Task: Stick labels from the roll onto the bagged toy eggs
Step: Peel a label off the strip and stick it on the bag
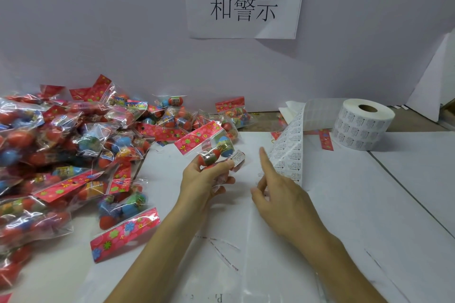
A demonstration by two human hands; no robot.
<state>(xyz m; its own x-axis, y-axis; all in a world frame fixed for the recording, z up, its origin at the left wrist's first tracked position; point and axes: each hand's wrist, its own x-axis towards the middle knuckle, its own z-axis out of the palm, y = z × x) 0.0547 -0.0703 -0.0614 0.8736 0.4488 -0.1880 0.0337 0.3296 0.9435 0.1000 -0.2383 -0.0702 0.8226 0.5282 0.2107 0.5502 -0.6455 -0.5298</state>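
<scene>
Two bare forearms are reaching in from the near edge across a tabletop (357,216) that is lying under white sheets. The left hand (204,179) is gripping a clear bag of toy eggs (214,147) with a red flowered header, its fingers (222,167) curling round the bag's lower part and holding it raised above the tabletop. A small white label (237,157) is sitting on the bag just beside the thumb tip. The right hand (280,197) is holding nothing: its index finger (266,161) is pointing straight up at the edge of a strip of labels (289,152), and whether it is touching cannot be told, while the other fingers are curling loosely under the palm. The strip is running up and back to the label roll (363,128), which is standing on its flat end at the far right of the tabletop. A pile of bagged toy eggs (73,150) is spreading over the left side, from the near edge to the wall (98,32). On that wall a paper sign (243,0) with printed characters is hanging.
</scene>
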